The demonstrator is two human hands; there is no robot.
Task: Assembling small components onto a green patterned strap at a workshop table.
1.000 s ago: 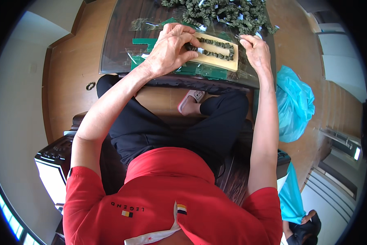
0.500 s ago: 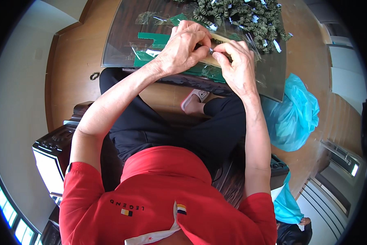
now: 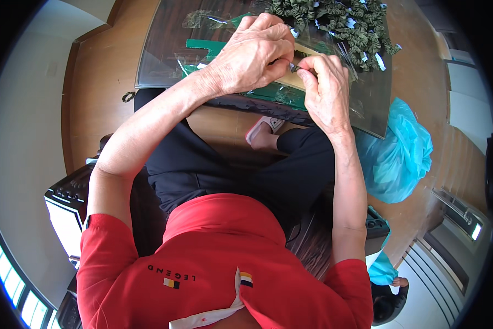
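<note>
Over the near part of the table, both of my hands meet with pinched fingers. My left hand [image 3: 254,55] has thumb and fingers closed near a small white tag. Beside it, my right hand [image 3: 327,90] pinches a dark olive scrunchie [image 3: 295,69], mostly hidden by the fingers. How much of it the left fingers grip cannot be seen. A pale yellow strip [image 3: 295,80] lies beneath the hands, on green sheets [image 3: 200,44] with clear film. Just beyond, a pile of olive scrunchies [image 3: 334,22] carries several white tags.
The dark table [image 3: 167,49] has a glass-like top. A light blue plastic bag [image 3: 402,153] stands on the floor to the right. One dark scrunchie [image 3: 128,97] lies on the floor at the left. At the lower right, another person [image 3: 388,301] is beside blue plastic.
Both hands have shifted slightly right in the picture, still close together at the small piece. The pile and table have shifted right too. My left hand has turned a little over the piece.
</note>
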